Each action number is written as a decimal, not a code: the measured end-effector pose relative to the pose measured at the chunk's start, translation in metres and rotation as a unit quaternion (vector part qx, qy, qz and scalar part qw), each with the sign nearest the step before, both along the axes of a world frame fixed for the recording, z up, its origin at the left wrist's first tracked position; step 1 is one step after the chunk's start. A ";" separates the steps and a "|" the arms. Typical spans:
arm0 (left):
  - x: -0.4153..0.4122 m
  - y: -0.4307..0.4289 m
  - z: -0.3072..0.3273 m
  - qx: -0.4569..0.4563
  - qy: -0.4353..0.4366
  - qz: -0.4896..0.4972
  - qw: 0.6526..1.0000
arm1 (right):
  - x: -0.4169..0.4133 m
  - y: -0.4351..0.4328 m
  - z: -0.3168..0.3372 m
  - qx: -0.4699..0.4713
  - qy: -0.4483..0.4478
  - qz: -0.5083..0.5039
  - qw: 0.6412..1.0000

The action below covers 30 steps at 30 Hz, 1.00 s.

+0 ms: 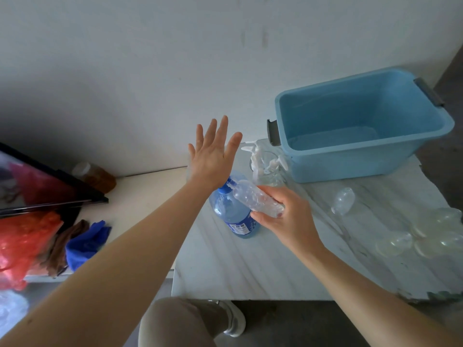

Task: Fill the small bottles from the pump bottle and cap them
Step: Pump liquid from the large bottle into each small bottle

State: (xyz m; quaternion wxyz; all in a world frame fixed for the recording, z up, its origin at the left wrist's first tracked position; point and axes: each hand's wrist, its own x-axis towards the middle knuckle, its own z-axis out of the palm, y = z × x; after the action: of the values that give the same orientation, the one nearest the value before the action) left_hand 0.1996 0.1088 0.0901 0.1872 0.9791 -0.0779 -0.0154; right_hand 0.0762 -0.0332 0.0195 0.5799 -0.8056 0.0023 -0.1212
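Over the worktop (pixel 250 266), the right hand (pixel 283 216) grips a small clear bottle (pixel 255 199), tilted, its mouth at the spout of the blue pump bottle (pixel 233 216). The left hand (pixel 213 151) is spread, fingers straight, its heel over the pump head. From there, spare bottles (pixel 426 236) lie at 3 o'clock and a blue tub (pixel 363 121) stands at 1 o'clock.

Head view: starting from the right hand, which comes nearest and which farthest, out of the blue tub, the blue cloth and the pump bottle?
1. Pump bottle, just left of the right hand.
2. Blue tub, behind it, to the right.
3. Blue cloth, far off on the left.
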 end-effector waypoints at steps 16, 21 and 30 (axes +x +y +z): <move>-0.004 0.001 0.007 0.015 -0.020 -0.003 1.000 | -0.002 0.003 0.006 -0.001 0.014 -0.001 1.000; -0.001 0.002 0.015 0.022 -0.013 -0.014 1.000 | 0.000 0.003 0.011 -0.006 0.005 -0.007 1.000; -0.003 0.000 0.002 -0.013 0.010 -0.002 1.000 | 0.001 0.006 -0.002 0.021 0.025 -0.009 0.999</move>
State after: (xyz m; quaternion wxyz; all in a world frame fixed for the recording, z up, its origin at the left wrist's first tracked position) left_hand 0.1966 0.1089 0.0918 0.2009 0.9762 -0.0781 -0.0244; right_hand 0.0773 -0.0267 0.0172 0.5957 -0.7958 0.0269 -0.1060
